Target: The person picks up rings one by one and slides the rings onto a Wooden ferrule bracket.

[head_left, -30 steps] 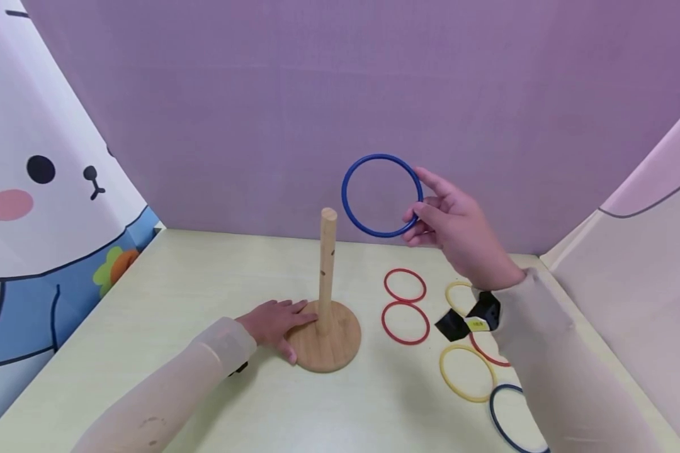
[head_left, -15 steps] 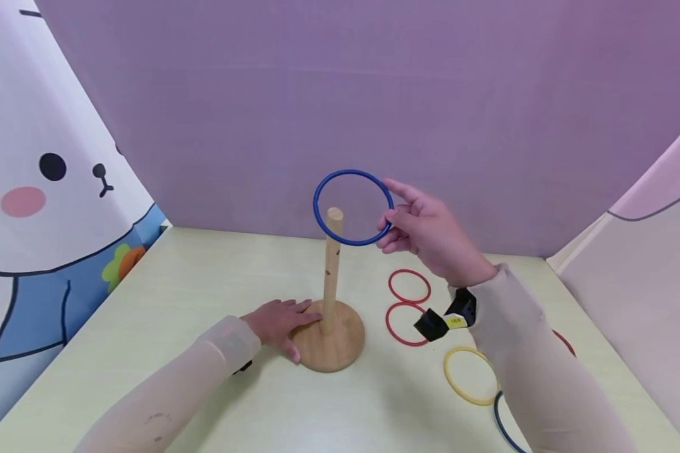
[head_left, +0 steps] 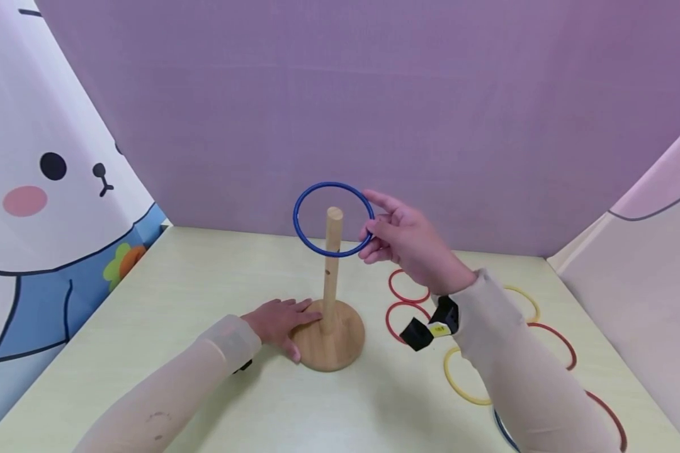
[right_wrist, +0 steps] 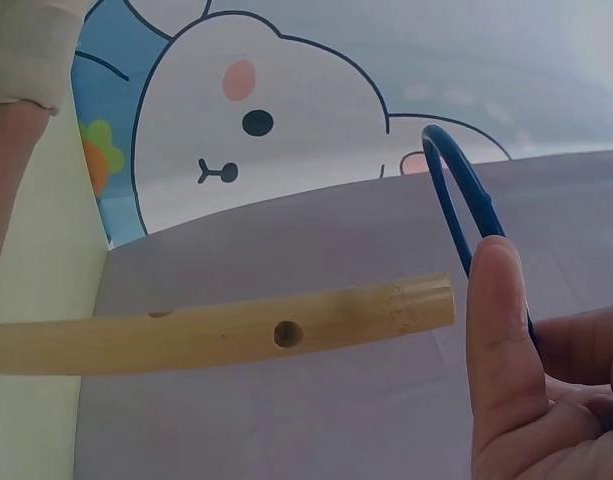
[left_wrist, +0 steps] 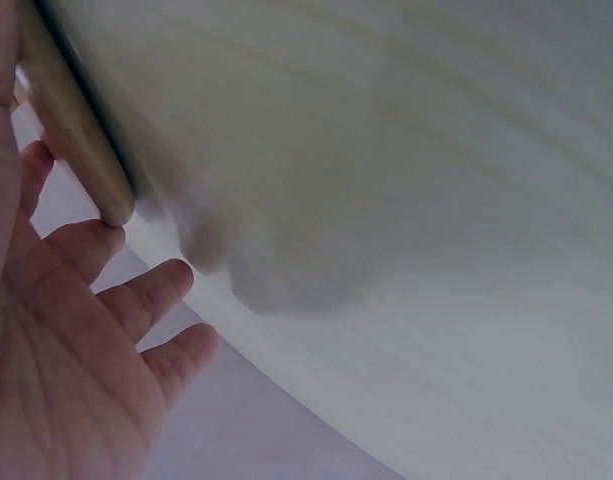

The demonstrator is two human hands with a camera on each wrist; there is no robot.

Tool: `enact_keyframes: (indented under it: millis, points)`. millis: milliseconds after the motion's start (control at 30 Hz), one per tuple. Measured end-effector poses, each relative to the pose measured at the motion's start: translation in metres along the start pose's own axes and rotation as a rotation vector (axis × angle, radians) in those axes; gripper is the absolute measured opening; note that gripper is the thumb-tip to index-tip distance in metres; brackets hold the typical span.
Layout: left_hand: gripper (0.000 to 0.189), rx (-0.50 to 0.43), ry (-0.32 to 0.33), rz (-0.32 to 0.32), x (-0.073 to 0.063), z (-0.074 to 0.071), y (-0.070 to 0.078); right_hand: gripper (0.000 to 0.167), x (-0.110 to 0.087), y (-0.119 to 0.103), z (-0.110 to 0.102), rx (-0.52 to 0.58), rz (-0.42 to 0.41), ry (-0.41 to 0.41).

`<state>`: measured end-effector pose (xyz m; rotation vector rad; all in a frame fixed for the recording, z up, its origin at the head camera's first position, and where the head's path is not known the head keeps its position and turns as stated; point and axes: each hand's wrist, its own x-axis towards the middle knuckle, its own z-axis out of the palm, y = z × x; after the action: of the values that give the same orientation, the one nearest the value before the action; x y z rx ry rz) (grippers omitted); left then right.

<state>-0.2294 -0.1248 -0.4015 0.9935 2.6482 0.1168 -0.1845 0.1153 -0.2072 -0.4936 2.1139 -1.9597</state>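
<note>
Far left of the fingers, a white-and-blue cloth printed with a cartoon animal (head_left: pixel 51 207) is hanging beside the pale wood-grained table (head_left: pixel 204 270). The fingers of the left hand (head_left: pixel 274 322) are lying spread and nearly straight, touching the round, light-brown wooden base (head_left: pixel 340 346) at its left side and gripping nothing. Just right of those fingers, a pale cylindrical wooden post (head_left: pixel 330 277) is standing upright from the base. Left of the right fingers, a thin blue ring (head_left: pixel 296 219) is hovering tilted just by the post's top; the right-wrist view is showing it slightly beyond the tip. The fingers of the right hand (head_left: pixel 413 242) are pinching its right edge between thumb and fingers, the index finger reaching along the rim. Below these fingers, two thin red rings (head_left: pixel 390 286) are lying on the table, touching. Farther right and below, partly hidden by the right sleeve (head_left: pixel 521 358), a yellow ring (head_left: pixel 470 401), a dark blue ring (head_left: pixel 501 428), another yellow ring (head_left: pixel 531 299) and two more red rings (head_left: pixel 565 340) are lying.
</note>
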Motion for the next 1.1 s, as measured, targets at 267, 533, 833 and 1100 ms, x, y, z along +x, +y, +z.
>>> enact_keyframes:
  millis: [267, 533, 833, 1100]
  points:
    - [0.091, -0.009, -0.011, -0.026, 0.000, -0.001, 0.000, 0.054, 0.003, 0.007, 0.003, -0.005, 0.028, 0.007]
    - [0.093, 0.016, -0.023, -0.070, 0.001, 0.000, 0.002, 0.054, 0.003, 0.022, 0.002, 0.011, 0.064, -0.013]
    - [0.095, 0.035, -0.025, -0.092, 0.000, 0.000, 0.005, 0.054, 0.001, 0.033, 0.001, 0.003, 0.077, -0.034]
    - [0.095, 0.022, -0.035, -0.101, 0.001, -0.001, 0.004, 0.054, -0.001, 0.045, -0.001, 0.024, 0.093, -0.059]
